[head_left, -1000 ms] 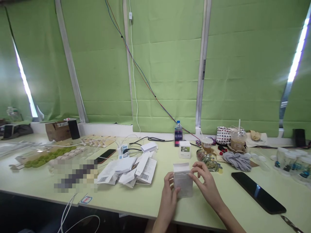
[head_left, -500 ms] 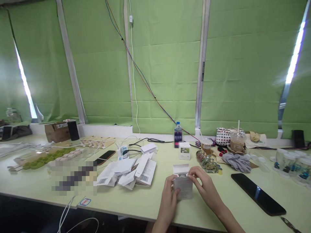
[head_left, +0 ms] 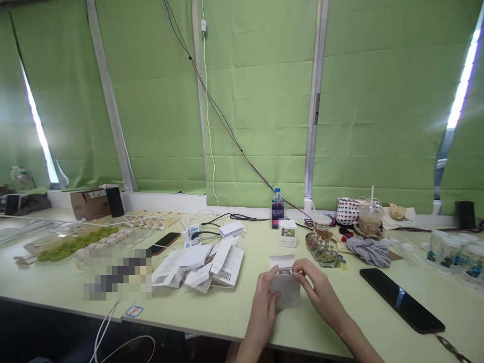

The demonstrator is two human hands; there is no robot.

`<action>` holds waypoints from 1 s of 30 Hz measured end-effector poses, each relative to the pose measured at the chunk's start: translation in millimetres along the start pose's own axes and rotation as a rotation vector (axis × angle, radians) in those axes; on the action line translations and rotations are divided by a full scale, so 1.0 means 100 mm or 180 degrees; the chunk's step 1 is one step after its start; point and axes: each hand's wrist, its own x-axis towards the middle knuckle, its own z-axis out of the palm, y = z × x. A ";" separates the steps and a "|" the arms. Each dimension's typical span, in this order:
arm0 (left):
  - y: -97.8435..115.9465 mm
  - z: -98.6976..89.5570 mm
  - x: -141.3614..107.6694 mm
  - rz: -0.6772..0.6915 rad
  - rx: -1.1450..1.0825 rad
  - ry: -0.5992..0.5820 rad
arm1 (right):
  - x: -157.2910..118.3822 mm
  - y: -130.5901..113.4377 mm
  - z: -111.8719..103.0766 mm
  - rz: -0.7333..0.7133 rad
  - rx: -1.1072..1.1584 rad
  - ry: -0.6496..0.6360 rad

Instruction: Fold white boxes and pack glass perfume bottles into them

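Observation:
A small white box (head_left: 289, 294) stands on the table close to its front edge, its top flap raised at the back. My left hand (head_left: 266, 294) grips the box from the left, thumb across the front and fingers at the upper left corner. At the upper right corner, by the opening, my right hand (head_left: 312, 278) pinches the box edge or a side tab. Something pale and rounded shows in the opening, too small to name. Just behind is another white box (head_left: 288, 235) with a picture on its front, standing closed.
Flattened white cartons (head_left: 204, 262) lie in a pile to the left. Rolls of tape (head_left: 321, 252), grey gloves (head_left: 370, 252) and a large black phone (head_left: 401, 301) are on the right. A bottle (head_left: 277, 209) and iced drink (head_left: 370, 218) stand behind; clear jars (head_left: 449, 252) far right.
Both hands keep nearly the same hold on the small box. My right fingers have shifted only slightly at its top corner, and the view has tilted a little.

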 end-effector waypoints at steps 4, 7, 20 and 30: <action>0.02 0.01 0.02 0.0151 0.0131 -0.0112 | 0.00 -0.02 -0.02 -0.0255 -0.0108 -0.0330; 0.04 0.01 0.01 0.0195 0.0156 -0.0185 | 0.00 -0.03 -0.02 -0.0320 -0.0404 -0.0318; 0.01 0.03 -0.02 0.0257 0.0327 -0.0134 | 0.00 0.10 -0.03 -0.0209 -0.0587 0.0162; 0.04 -0.03 0.01 0.0024 0.0586 -0.0393 | 0.01 0.11 -0.06 -0.0200 -0.0266 0.0070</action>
